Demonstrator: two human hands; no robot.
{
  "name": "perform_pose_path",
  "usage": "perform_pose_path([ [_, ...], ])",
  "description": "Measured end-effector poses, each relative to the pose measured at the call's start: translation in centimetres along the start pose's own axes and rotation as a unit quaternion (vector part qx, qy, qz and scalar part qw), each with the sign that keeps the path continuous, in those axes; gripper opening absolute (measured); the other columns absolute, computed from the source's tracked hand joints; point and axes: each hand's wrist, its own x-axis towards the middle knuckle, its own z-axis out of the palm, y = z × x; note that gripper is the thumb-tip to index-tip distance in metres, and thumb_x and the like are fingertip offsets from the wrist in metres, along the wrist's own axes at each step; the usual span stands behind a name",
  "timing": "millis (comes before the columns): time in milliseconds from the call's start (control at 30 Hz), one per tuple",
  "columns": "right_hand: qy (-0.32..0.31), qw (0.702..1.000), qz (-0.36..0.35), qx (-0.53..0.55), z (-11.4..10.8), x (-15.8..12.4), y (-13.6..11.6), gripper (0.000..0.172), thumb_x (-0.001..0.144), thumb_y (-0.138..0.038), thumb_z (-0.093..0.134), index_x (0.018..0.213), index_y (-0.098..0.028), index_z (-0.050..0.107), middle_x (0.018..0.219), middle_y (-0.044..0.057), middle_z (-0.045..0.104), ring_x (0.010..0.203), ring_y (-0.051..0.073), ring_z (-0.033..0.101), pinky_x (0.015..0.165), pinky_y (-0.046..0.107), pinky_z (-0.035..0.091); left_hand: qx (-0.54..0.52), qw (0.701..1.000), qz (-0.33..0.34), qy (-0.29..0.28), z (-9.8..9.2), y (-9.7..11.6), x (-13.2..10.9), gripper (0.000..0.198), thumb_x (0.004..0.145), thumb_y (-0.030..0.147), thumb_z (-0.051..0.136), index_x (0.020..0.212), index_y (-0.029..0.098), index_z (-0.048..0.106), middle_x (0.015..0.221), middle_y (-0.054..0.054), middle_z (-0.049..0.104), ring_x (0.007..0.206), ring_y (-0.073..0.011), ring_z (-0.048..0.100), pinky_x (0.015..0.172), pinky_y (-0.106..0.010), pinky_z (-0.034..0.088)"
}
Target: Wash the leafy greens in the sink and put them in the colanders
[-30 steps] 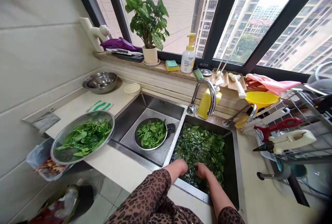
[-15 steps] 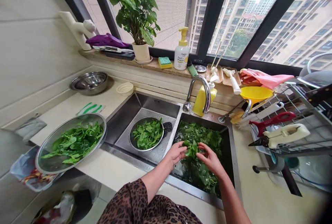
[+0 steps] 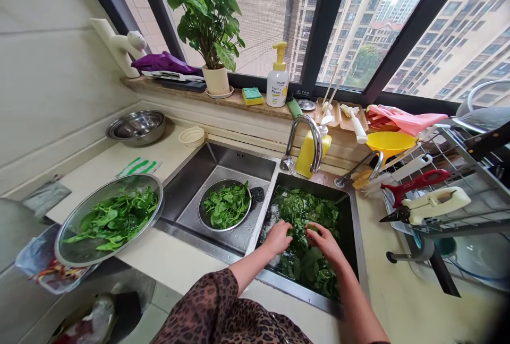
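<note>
Leafy greens [image 3: 311, 264] float in water in the right-hand sink basin [image 3: 353, 243]. Over the middle of that basin, my left hand [image 3: 279, 238] has its fingers curled together, with a bit of green at the fingertips. My right hand [image 3: 324, 243] faces it a short way off, thumb and fingers pinching a piece of the leafy greens. Most of what each hand holds is hidden by the fingers. In the left basin [image 3: 187, 195], a round metal strainer [image 3: 200, 216] contains more greens. A larger mesh colander [image 3: 64, 243] of greens sits on the counter at left.
A chrome faucet [image 3: 316, 145] arches over the right basin's back edge. Behind it stands a yellow bottle [image 3: 305, 155]. At right is a wire rack [image 3: 434, 232] with scissors [image 3: 438, 205]. Metal bowls [image 3: 137, 126] rest at the back left.
The bunch of greens lifted between my hands has gone down into the water. My left hand has moved slightly right and its fingers have closed; my right hand stays nearly in place.
</note>
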Motion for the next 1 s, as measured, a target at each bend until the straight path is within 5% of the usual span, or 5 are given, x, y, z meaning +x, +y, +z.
perform_pose_path([
  [167, -0.053, 0.93, 0.038, -0.363, 3.8, 2.0, 3.4, 0.021, 0.065, -0.018, 0.058, 0.085, -0.017, 0.064, 0.096, 0.011, 0.065, 0.093, 0.024, 0.058, 0.08, 0.034, 0.041, 0.051, 0.991, -0.092, -0.087, 3.1, -1.8, 0.2, 0.009, 0.059, 0.012, 0.064, 0.065, 0.016, 0.06, 0.102, -0.016, 0.056, 0.108, -0.0377, 0.046, 0.091, -0.054, 0.03],
  [433, -0.077, 0.959, 0.061, -0.266, 3.1, 1.8, 3.4, 0.026, 0.073, -0.02, 0.036, 0.085, -0.018, 0.06, 0.063, 0.0, 0.06, 0.061, 0.014, 0.058, 0.055, 0.023, 0.04, -0.079, 0.984, -0.122, -0.105, 0.9, -1.9, 1.3, 0.025, 0.051, 0.027, 0.075, 0.056, 0.019, 0.052, 0.058, 0.0, 0.053, 0.08, -0.0244, 0.059, 0.078, -0.041, 0.045],
  [600, -0.026, 0.998, 0.051, 0.007, 0.7, 0.0, 1.1, 0.025, 0.07, -0.027, 0.038, 0.083, -0.018, 0.057, 0.055, -0.003, 0.051, 0.052, 0.012, 0.049, 0.046, 0.02, 0.032, -0.547, 0.807, -0.219, -0.034, -2.0, 0.9, 1.2, 0.031, 0.063, 0.035, 0.071, 0.078, 0.018, 0.05, 0.064, 0.005, 0.054, 0.052, -0.0095, 0.054, 0.053, -0.025, 0.047],
  [733, -0.054, 0.991, 0.014, 0.121, 0.5, -2.0, -0.7, 0.028, 0.072, -0.036, 0.052, 0.093, -0.02, 0.059, 0.069, -0.002, 0.056, 0.057, 0.011, 0.047, 0.051, 0.021, 0.035, -0.683, 0.689, -0.241, 0.02, -3.7, 3.3, 0.7, 0.028, 0.066, 0.028, 0.071, 0.073, 0.018, 0.045, 0.055, 0.007, 0.049, 0.042, -0.007, 0.05, 0.048, -0.023, 0.046],
  [1000, 0.0, 0.994, -0.109, 0.014, 0.8, -3.2, -3.9, 0.04, 0.064, -0.044, 0.068, 0.097, -0.022, 0.063, 0.104, 0.005, 0.06, 0.101, 0.024, 0.05, 0.088, 0.035, 0.038, -0.7, 0.688, -0.183, -0.049, -3.2, 5.3, -1.1, 0.027, 0.068, 0.024, 0.07, 0.081, 0.017, 0.048, 0.066, 0.003, 0.058, 0.047, -0.0082, 0.055, 0.054, -0.026, 0.051],
])
